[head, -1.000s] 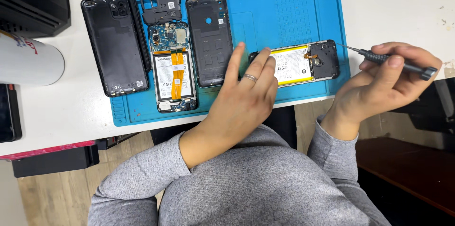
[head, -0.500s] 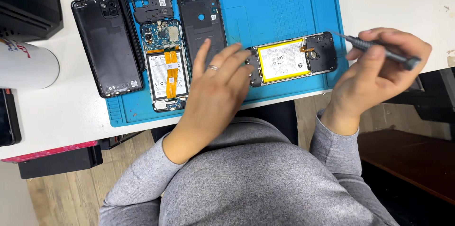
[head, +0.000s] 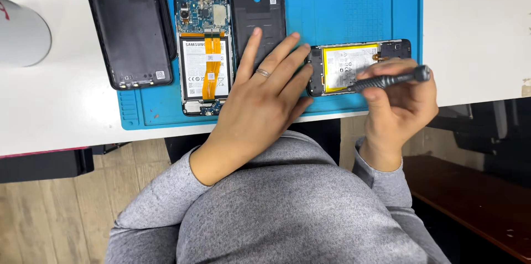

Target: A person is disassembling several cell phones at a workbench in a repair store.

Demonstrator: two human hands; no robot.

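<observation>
My left hand point(head: 265, 89) lies flat and spread on the blue rubber repair mat point(head: 354, 9), fingertips pressed against the short end of the small opened phone with the yellow-labelled battery point(head: 354, 67). It grips nothing; I judge it is there as a stop, so the phone does not slide. The phone lies crosswise near the mat's front edge, close to my body, where both hands reach it easily.

My right hand point(head: 401, 101) is closed around the black knurled precision screwdriver point(head: 387, 80), held low and almost level, its tip over the battery side of the phone. Whether the tip sits in a screw, I cannot tell.

Further back, the other parts are lined up out of the way: a second opened phone with an orange flex cable point(head: 204, 56), a black back cover point(head: 257, 4) just beside it, and a larger black back shell point(head: 130, 26) on the mat's left edge. A white rounded object point(head: 22, 37) sits on the white table point(head: 475, 31).
</observation>
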